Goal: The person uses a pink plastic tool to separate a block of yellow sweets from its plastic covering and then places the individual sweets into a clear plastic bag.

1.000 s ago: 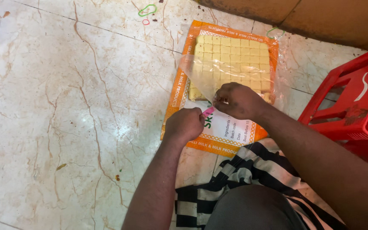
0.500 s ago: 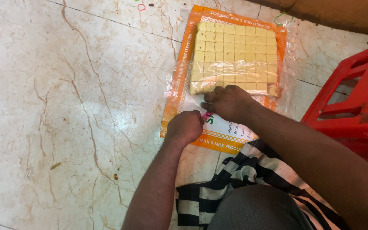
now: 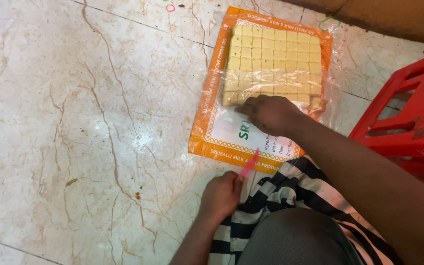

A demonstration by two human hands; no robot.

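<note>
While the striped black-and-white cloth (image 3: 290,196) is filling the near edge of the view, the left hand (image 3: 220,195) is resting low over the marble floor (image 3: 74,122), just off the near edge of the orange-bordered printed sheet (image 3: 212,132). Its fingers are curling into a clenched fist around one thin pink stick-like tool (image 3: 249,163), which is slanting up and away from the knuckles toward the sheet; what kind of tool it is remains hard to make out, since only a blurred sliver is showing.

Farther out, the right hand (image 3: 270,112) is reaching across the white middle of the sheet, palm down, wrist bent, fingertips pressing on the near edge of the slab of pale yellow sweet squares (image 3: 273,61). It is grasping nothing that can be seen; the fingers are lying spread and flat, though their tips are partly hiding against the slab.

One slab is lying on the far half of the sheet, scored into a grid of many small squares under a clear plastic film (image 3: 337,73) that is spilling past the sheet's right edge. The nearest row is partly covered by the hand.

One red plastic crate (image 3: 408,113) is standing at the right, cut off by the frame. Two small rubber bands, one pink (image 3: 171,8) and one green (image 3: 330,22), are lying on the floor near the sheet's far corners.
</note>
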